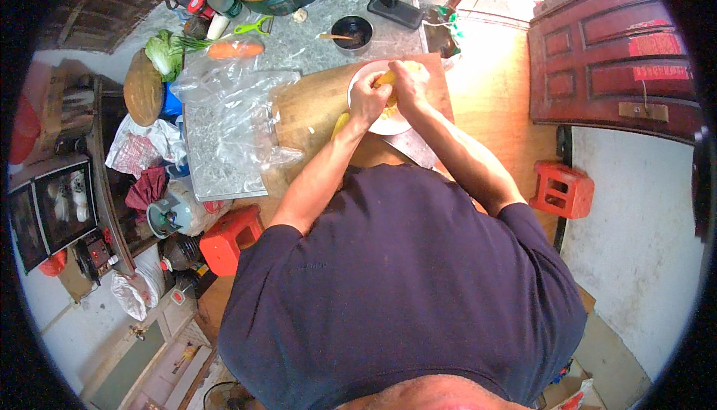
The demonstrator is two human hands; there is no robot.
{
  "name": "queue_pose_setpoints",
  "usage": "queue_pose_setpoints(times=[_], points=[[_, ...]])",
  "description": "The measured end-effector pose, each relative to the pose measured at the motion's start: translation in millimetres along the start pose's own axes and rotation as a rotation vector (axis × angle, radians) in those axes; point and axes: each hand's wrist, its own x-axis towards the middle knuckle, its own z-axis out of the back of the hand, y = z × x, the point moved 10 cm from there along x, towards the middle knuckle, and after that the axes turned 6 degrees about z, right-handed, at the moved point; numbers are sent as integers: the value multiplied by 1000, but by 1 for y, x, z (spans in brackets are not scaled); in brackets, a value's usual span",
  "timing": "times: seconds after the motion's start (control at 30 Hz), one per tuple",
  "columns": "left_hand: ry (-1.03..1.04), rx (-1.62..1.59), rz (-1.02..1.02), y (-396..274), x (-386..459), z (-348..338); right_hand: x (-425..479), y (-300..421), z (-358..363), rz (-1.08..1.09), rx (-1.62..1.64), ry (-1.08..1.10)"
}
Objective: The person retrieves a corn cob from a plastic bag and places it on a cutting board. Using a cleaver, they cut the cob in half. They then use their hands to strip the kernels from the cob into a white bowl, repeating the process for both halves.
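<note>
Both hands are over a white plate (386,126) with a reddish rim, on a wooden cutting board (313,96). My left hand (369,96) grips one end of a yellow corn cob (385,79). The other end is in my right hand (411,82), whose fingers wrap around it and partly hide it. Loose yellow kernels (389,112) lie in the plate below. Beside my left forearm, another yellow piece (339,124), apparently corn, rests on the board. A flat grey metal sheet or blade (413,148) shows partly below the plate.
Clear plastic bags (241,113) spread over the marble-patterned tabletop (224,180) at left. Farther back are a carrot (235,49), a green peeler (255,26), a dark-filled bowl (352,35) and a phone (395,10). Red stools (229,239) stand on both sides.
</note>
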Motion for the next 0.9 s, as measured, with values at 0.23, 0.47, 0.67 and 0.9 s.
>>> queue_pose_setpoints(times=[0.23, 0.47, 0.67, 0.9], points=[[247, -218, 147, 14, -3, -11, 19, 15, -12, 375, -387, 203], [347, -266, 159, 21, -3, -19, 15, 5, -2, 121, -253, 172], [397, -247, 108, 29, 4, -20, 9, 22, -8, 449, -638, 259], [216, -6, 30, 11, 5, -14, 1, 32, -27, 702, -1081, 283]])
